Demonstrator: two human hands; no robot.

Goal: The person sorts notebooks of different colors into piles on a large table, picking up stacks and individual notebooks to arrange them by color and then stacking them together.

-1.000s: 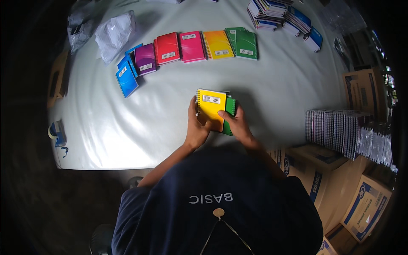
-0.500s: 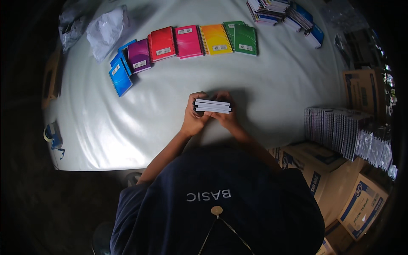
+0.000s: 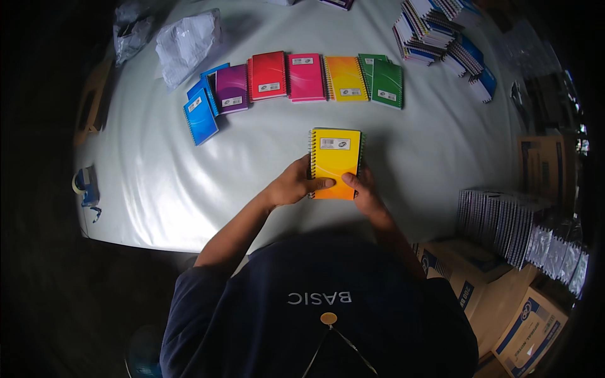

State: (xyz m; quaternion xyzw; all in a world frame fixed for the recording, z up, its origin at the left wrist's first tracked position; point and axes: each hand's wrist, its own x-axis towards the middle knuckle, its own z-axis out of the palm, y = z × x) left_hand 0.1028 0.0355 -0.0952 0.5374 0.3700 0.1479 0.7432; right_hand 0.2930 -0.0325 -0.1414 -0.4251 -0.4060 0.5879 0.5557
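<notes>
Between my two hands is a small stack of spiral notebooks (image 3: 335, 162), with a yellow-orange cover facing up and a white label near its far end. My left hand (image 3: 295, 183) grips the left, coil side, its thumb lying on the cover. On the right edge my right hand (image 3: 367, 189) is closed, thumb also on the cover. The notebooks underneath are mostly hidden. Beyond them an arc of notebooks lies on the table: blue (image 3: 203, 120), purple (image 3: 232, 88), red (image 3: 267, 75), pink (image 3: 307, 77), yellow (image 3: 346, 79) and green (image 3: 387, 85).
Crumpled white plastic (image 3: 189, 47) lies at the far left of the covered table (image 3: 157, 189). A tape dispenser (image 3: 87, 186) sits by the left edge. Piled notebooks (image 3: 428, 31) stand far right. Nearer on the right are a row of spiral notebooks (image 3: 495, 220) and cardboard boxes (image 3: 529, 327).
The held stack has turned from showing its white page edges to showing its yellow cover. My hands have shifted slightly right, and the whole view has moved a little.
</notes>
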